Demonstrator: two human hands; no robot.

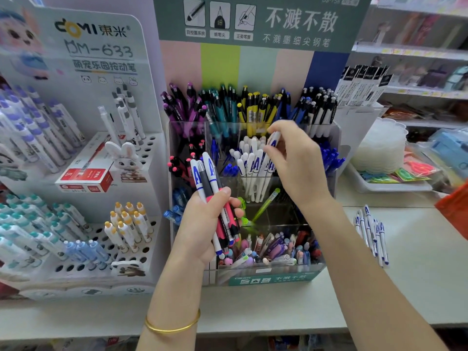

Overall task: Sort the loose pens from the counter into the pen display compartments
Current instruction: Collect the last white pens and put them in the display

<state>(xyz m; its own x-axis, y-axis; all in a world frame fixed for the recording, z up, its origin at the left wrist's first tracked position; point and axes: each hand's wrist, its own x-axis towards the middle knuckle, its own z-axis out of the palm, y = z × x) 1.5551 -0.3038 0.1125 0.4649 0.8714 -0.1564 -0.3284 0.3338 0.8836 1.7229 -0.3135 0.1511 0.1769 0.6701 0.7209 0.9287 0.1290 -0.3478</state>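
Note:
My left hand (pixel 205 224) grips a mixed bundle of pens (pixel 215 198): white ones with blue print, a grey one and pink ones. My right hand (pixel 296 163) pinches a single white pen with blue print (pixel 274 139) just above the middle compartment, which holds matching white pens (pixel 253 168). The clear tiered pen display (pixel 253 274) stands in front of me, its back row filled with purple, teal, yellow, blue and white pens. Several loose white pens (pixel 371 231) lie on the counter to the right of the display.
A white DOMI pen stand (pixel 106 153) with holes and a red box (pixel 86 173) stands on the left. A white tray (pixel 390 186) with colourful packets and a stack of clear lids sits at the right. An orange item (pixel 455 211) is at the right edge. Shelves run behind.

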